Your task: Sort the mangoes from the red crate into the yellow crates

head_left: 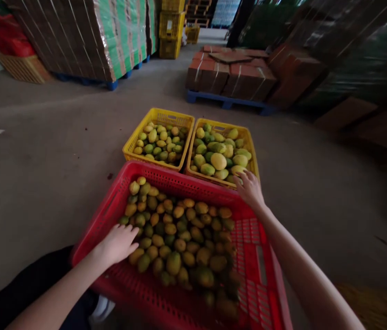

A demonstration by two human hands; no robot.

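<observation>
A large red plastic crate (pixel 138 170) stands in front of me with many small yellow-green oval fruits (pixel 179 245), lemon-like in shape, heaped in it. My left hand (pixel 119 243) is over the left side of this heap, palm down, fingers loosely stretched at the fruits, with nothing visibly held. Beyond the red crate, my right hand (pixel 249 189) reaches to the near right corner of a yellow crate (pixel 253 153) of larger yellow-green fruits (pixel 218 160). Its fingers are apart, with the tips at a fruit; what lies beneath them is partly hidden.
Left of that one, another yellow crate (pixel 130 137) holds smaller fruits. Further back, wrapped cartons (pixel 121 36) stand on a blue pallet, brown boxes (pixel 248 80) on another. Yellow crates (pixel 171 27) are stacked behind. My shoe (pixel 103 308) shows by the red crate.
</observation>
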